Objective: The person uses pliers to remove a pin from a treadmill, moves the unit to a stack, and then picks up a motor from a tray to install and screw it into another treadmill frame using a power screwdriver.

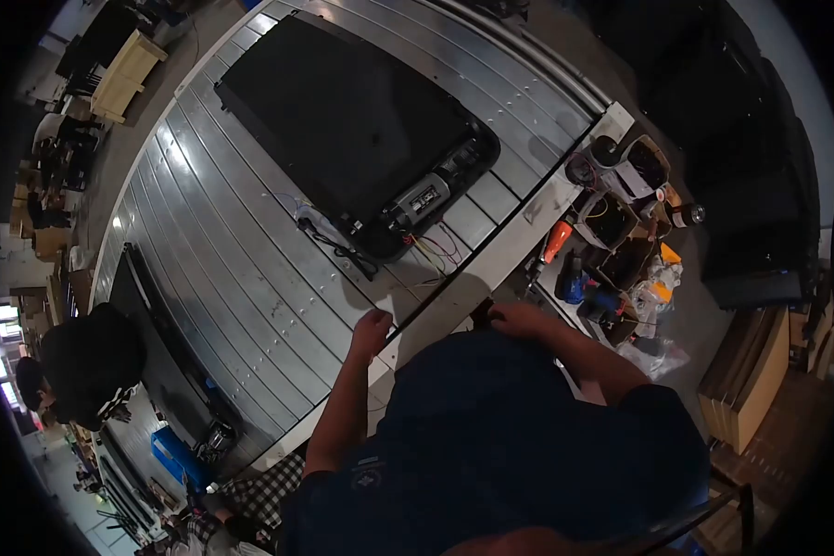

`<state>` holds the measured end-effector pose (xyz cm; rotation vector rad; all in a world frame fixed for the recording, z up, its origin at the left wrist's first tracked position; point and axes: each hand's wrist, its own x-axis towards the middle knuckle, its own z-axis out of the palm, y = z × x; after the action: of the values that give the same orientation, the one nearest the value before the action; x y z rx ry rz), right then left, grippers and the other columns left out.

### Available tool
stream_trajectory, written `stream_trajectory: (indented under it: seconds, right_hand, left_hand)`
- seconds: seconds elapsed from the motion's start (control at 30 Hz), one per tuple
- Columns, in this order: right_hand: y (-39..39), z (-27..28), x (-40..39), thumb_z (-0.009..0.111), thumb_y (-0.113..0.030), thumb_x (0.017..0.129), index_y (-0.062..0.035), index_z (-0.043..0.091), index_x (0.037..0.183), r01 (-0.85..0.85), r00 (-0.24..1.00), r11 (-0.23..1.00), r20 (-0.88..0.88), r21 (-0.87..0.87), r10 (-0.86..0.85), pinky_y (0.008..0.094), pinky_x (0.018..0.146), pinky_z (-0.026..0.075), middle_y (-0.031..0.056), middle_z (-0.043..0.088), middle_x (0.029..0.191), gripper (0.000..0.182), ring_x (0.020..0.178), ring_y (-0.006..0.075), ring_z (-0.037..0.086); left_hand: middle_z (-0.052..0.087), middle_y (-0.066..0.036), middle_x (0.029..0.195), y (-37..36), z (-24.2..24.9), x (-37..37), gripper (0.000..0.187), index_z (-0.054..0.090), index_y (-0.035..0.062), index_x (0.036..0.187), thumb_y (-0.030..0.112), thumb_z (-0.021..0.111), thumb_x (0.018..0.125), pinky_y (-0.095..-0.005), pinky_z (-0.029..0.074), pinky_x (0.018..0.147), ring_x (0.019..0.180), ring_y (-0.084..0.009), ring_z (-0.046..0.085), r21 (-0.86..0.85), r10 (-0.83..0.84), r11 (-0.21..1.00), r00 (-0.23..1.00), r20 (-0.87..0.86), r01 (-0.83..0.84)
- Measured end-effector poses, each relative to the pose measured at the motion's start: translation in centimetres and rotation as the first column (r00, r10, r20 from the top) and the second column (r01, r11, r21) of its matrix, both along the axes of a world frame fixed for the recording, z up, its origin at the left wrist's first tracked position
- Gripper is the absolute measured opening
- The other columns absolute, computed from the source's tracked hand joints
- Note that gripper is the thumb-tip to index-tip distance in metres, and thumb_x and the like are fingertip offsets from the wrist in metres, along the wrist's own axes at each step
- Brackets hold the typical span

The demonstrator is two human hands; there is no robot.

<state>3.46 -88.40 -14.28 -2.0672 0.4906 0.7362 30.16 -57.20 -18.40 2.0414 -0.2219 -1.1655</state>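
Observation:
My left hand (372, 331) is just over the near edge of the metal slatted table (241, 250), its fingers curled together. Anything inside them is too small to make out. To the right, my right hand (519, 319) is by the table's edge in front of my body, fingers bent in near a small dark patch I cannot identify. Beyond both hands lies a large flat black treadmill-like deck (343, 111). A grey cylindrical motor (423, 197) shows at its near end. Loose coloured wires (435, 252) and a black cable (338, 246) trail onto the slats.
On the right stand open boxes of parts (607, 218), an orange-handled tool (557, 241) and a blue tool (574, 281). Another black deck (162, 352) lies at left, beside a person in dark clothes (83, 366). A blue bin (178, 456) is nearby.

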Motion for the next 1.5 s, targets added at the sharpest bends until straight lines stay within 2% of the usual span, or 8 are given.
stream_trajectory:
  seconds: [0.1,0.27,0.43,0.53,0.77,1.0,1.27,1.5]
  right_hand:
    - [-4.6,-0.8,0.2,0.062,-0.034,0.098,-0.0069,0.068,0.129,0.069,0.998,0.998,0.004,-0.004,-0.069,0.0489,0.1,0.054,0.0209,0.071,0.124,0.042,0.116,0.0398,0.068]
    - [-9.9,-6.6,-0.8,0.067,-0.031,0.093,-0.0063,0.072,0.121,0.096,0.995,0.972,0.02,-0.216,-0.094,0.0509,0.099,0.054,0.0183,0.071,0.121,0.038,0.117,0.0405,0.067]
    - [-13.6,-9.8,-2.3,0.066,-0.023,0.089,-0.0111,0.074,0.118,-0.355,0.934,0.776,-0.171,-0.522,0.312,0.0607,0.104,0.047,0.0094,0.067,0.13,0.032,0.133,0.0343,0.054]
    - [-14.9,-12.1,-5.5,0.068,-0.024,0.091,-0.0128,0.078,0.11,-0.283,0.929,0.684,-0.014,-0.673,0.371,0.0596,0.108,0.041,0.0077,0.067,0.122,0.024,0.133,0.0308,0.05]
    - [-17.3,-13.3,-4.6,0.07,-0.028,0.088,-0.0138,0.078,0.113,-0.385,0.922,0.822,-0.213,-0.42,0.323,0.059,0.105,0.045,0.0077,0.071,0.12,0.03,0.126,0.0319,0.056]
    - [-22.9,-8.9,6.3,0.063,-0.038,0.094,-0.0054,0.072,0.114,-0.057,0.998,0.998,-0.002,0.009,0.057,0.0496,0.089,0.057,0.0212,0.073,0.108,0.039,0.102,0.0418,0.071]
    - [-29.5,-6.2,26.8,0.069,-0.032,0.095,-0.002,0.067,0.127,0.443,0.789,0.866,0.558,-0.23,-0.256,0.0496,0.093,0.057,0.0229,0.068,0.117,0.044,0.105,0.0419,0.07]
    - [-31.2,-7.8,35.9,0.069,-0.032,0.098,-0.0053,0.067,0.13,0.246,0.931,0.853,0.358,-0.461,-0.075,0.0525,0.095,0.057,0.0241,0.065,0.123,0.042,0.108,0.0456,0.068]
  left_hand:
    - [0.072,-0.019,0.104,-8.6,1.1,2.3,0.036,0.072,0.003,0.117,0.029,0.073,0.092,-0.0433,0.054,0.085,0.096,-0.0346,0.068,-0.063,-0.112,0.985,0.866,0.487,0.162]
    - [0.061,-0.018,0.131,-21.2,1.9,6.7,0.06,0.064,0.0094,0.135,0.031,0.081,0.082,-0.0512,0.047,0.106,0.121,-0.0417,0.057,0.123,-0.199,0.975,0.47,0.86,0.187]
    - [0.049,-0.02,0.141,-26.8,0.4,8.5,0.103,0.039,0.0163,0.159,0.036,0.09,0.071,-0.0564,0.045,0.109,0.13,-0.0432,0.051,0.545,-0.604,0.794,0.444,0.661,0.269]
    - [0.048,-0.02,0.14,-28.3,0.7,9.0,0.111,0.035,0.0177,0.161,0.038,0.094,0.069,-0.0559,0.046,0.11,0.13,-0.0434,0.051,0.651,-0.684,0.706,0.507,0.524,0.28]
    - [0.054,-0.021,0.138,-29.9,2.4,11.2,0.101,0.044,0.0137,0.149,0.046,0.092,0.067,-0.0574,0.053,0.103,0.126,-0.0452,0.059,0.731,-0.751,0.575,0.592,0.294,0.367]
    - [0.058,-0.028,0.14,-29.5,2.3,11.5,0.102,0.051,-0.0001,0.137,0.055,0.09,0.061,-0.0524,0.055,0.103,0.125,-0.0457,0.064,0.591,-0.513,0.715,0.855,0.081,0.373]
    - [0.057,-0.03,0.135,-26.8,2.0,8.8,0.09,0.054,-0.0045,0.129,0.05,0.087,0.065,-0.0509,0.057,0.099,0.118,-0.047,0.066,0.497,-0.342,0.846,0.91,0.233,0.191]
    - [0.055,-0.027,0.135,-23.2,-1.0,2.2,0.089,0.052,-0.0047,0.138,0.039,0.089,0.07,-0.0503,0.049,0.107,0.13,-0.0414,0.056,0.208,0.156,0.949,0.924,0.351,-0.239]
